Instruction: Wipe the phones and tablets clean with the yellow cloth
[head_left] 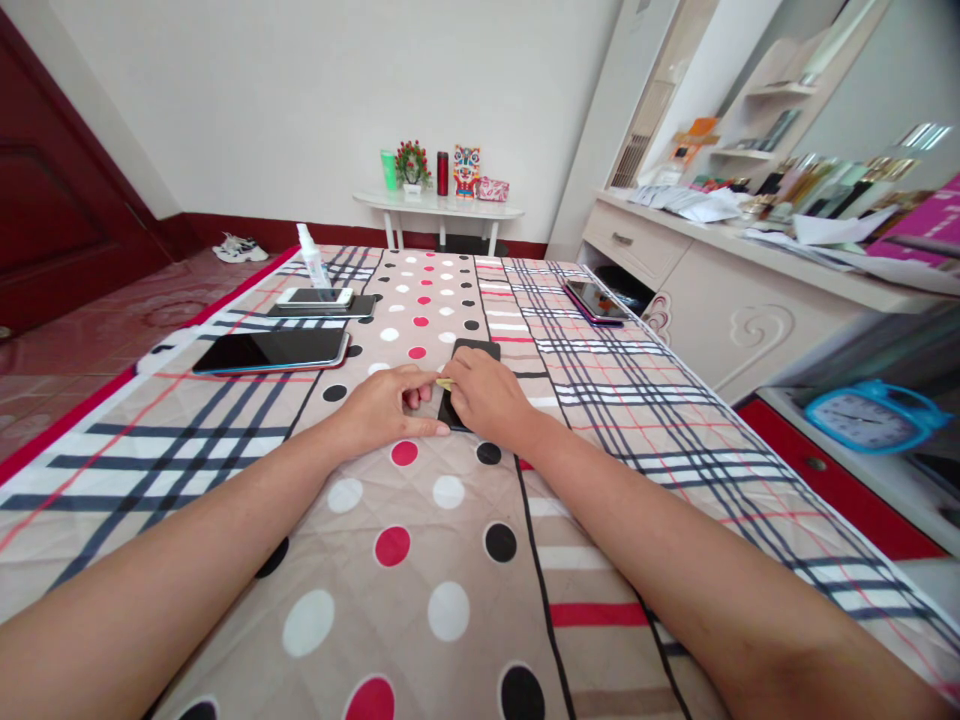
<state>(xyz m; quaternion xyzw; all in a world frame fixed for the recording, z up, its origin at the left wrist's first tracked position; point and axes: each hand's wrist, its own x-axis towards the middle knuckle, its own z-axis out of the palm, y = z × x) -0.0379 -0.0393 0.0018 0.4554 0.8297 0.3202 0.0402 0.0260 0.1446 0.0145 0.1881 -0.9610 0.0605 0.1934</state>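
Both hands met mid-bed on the quilted cover point(450, 560): the left hand point(386, 405) lay with fingers curled together at the edge of a black phone point(474, 352), and the right hand point(487, 395) rested on that phone, fingertips pinching a small yellowish bit point(444, 383). Further back sat a dark tablet point(271, 351), two stacked phones point(315, 300) beside a spray bottle point(310, 256), and another phone point(595, 300) on the far right.

We could read no words, brands or numbers anywhere; even the blue clock point(870, 416) face was too blurred.
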